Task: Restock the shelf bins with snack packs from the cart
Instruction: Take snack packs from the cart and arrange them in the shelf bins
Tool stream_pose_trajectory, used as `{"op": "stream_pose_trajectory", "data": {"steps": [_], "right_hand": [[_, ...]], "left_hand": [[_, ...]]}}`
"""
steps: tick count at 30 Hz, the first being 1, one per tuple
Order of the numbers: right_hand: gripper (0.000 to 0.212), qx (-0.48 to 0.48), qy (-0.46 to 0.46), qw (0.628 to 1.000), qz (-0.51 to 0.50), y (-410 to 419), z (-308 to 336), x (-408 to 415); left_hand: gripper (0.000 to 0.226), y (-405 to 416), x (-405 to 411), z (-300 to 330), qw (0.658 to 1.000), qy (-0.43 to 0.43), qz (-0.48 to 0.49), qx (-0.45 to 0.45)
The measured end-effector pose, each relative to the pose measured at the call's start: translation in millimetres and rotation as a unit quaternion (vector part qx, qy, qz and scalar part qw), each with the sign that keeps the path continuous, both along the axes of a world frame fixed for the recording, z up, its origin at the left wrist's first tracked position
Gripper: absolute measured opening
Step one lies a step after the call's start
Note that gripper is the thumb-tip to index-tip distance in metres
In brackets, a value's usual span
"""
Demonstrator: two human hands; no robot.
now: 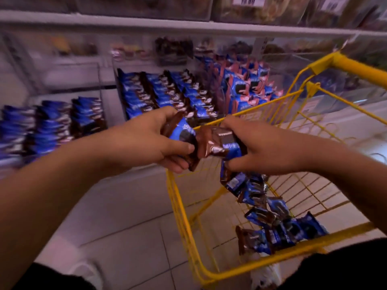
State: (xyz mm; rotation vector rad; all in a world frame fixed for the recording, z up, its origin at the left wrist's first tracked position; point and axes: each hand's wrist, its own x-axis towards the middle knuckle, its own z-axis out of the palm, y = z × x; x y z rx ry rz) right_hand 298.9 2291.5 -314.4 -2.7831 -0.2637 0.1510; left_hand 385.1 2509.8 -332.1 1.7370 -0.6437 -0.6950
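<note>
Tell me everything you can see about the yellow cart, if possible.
The yellow cart is a wire basket with a thicker tube rim and handle, apparently painted metal. It stands upright on pale floor tiles, right of the shelf bins. Loose blue-and-brown snack packs lie along its bottom, covering only part of it. Both hands hold packs above its near-left corner; neither clearly touches it. Its wheels are not visible.

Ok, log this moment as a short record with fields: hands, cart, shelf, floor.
left hand: left hand grips a blue-and-brown snack pack
right hand: right hand grips several packs, one end hanging toward the cart
cart: yellow wire cart, loose packs lying in its basket
shelf: clear bins with upright rows of blue packs; one bin holds pink-and-blue packs
floor: pale tiles
</note>
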Motion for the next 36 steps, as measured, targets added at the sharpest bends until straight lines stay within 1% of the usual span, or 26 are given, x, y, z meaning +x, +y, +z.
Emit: {"op": "stream_pose_trajectory", "data": {"steps": [2, 3, 6, 7, 8, 9, 11, 13, 14, 16, 17, 18, 19, 21, 23, 26, 29, 31, 34, 36], "right_hand": [[0.050, 0.003, -0.039, 0.999, 0.024, 25.5, -1.2, 1.2], [0.051, 0.000, -0.054, 0.998, 0.035, 36.3, -3.1, 2.2], [0.058, -0.039, -0.085, 0.994, 0.061, 57.7, -9.0, 7.0], [0.059, -0.058, -0.093, 0.992, 0.065, 60.8, -10.2, 8.6], [0.060, -0.080, -0.100, 0.989, 0.069, 62.3, -11.7, 10.5], [0.060, -0.105, -0.109, 0.986, 0.073, 63.1, -13.6, 12.2], [0.062, -0.130, -0.118, 0.982, 0.077, 63.5, -18.1, 14.4], [0.059, -0.108, -0.120, 0.984, 0.075, 60.8, -20.4, 16.9], [0.060, -0.091, -0.118, 0.986, 0.072, 57.3, -20.6, 18.8], [0.059, -0.041, -0.106, 0.993, 0.045, 44.2, -19.2, 25.0], [0.056, 0.000, -0.090, 0.996, 0.015, 36.0, -17.8, 28.4], [0.051, 0.065, -0.059, 0.996, -0.023, 27.0, -16.4, 31.1], [0.046, 0.154, -0.015, 0.986, -0.065, 18.5, -15.3, 32.9], [0.042, 0.316, 0.072, 0.936, -0.139, 3.1, -16.5, 34.6], [0.046, 0.407, 0.123, 0.891, -0.158, -6.9, -19.3, 35.2], [0.048, 0.469, 0.166, 0.856, -0.139, -13.0, -20.6, 33.3], [0.043, 0.491, 0.184, 0.845, -0.105, -13.3, -21.3, 29.8], [0.048, 0.505, 0.176, 0.838, -0.108, -11.3, -20.3, 28.7], [0.062, 0.525, 0.161, 0.827, -0.120, -8.1, -17.1, 28.0], [0.061, 0.527, 0.164, 0.826, -0.117, -5.7, -17.6, 26.9]], "left_hand": [[0.031, 15.8, -9.7, -1.0, 0.999, 0.025, 0.019, -0.025], [0.031, 21.7, -11.6, -0.9, 0.998, 0.051, 0.028, -0.036], [0.032, 33.5, -7.7, 4.0, 0.980, 0.181, 0.039, -0.079], [0.032, 37.2, -5.8, 5.7, 0.975, 0.201, 0.027, -0.087], [0.030, 40.3, -4.0, 6.5, 0.976, 0.201, 0.010, -0.084], [0.030, 42.7, -2.5, 6.0, 0.981, 0.180, -0.008, -0.066], [0.033, 42.1, -1.4, 3.3, 0.994, 0.100, -0.034, -0.006], [0.039, 37.1, -1.3, 0.1, 0.999, 0.015, -0.029, 0.030], [0.040, 34.1, -0.5, -1.6, 0.999, -0.005, -0.021, 0.030], [0.038, 28.8, 2.7, -2.2, 1.000, -0.009, 0.002, 0.013], [0.039, 26.1, 5.7, -2.0, 1.000, -0.005, 0.019, 0.001], [0.043, 23.2, 9.4, -1.5, 0.999, 0.000, 0.040, -0.011], [0.048, 21.2, 12.9, -0.7, 0.998, 0.004, 0.061, -0.022], [0.052, 18.2, 19.8, -1.7, 0.995, 0.009, 0.092, -0.037], [0.045, 16.5, 25.1, -3.5, 0.993, 0.013, 0.113, -0.040], [0.035, 12.0, 28.6, -6.4, 0.990, 0.017, 0.134, -0.049], [0.035, 6.0, 27.3, -9.0, 0.988, 0.027, 0.137, -0.062], [0.034, 3.2, 25.3, -10.9, 0.989, 0.032, 0.130, -0.064], [0.043, 0.7, 22.6, -11.7, 0.990, 0.036, 0.118, -0.061], [0.054, 0.6, 20.5, -12.4, 0.991, 0.038, 0.105, -0.068]]}}
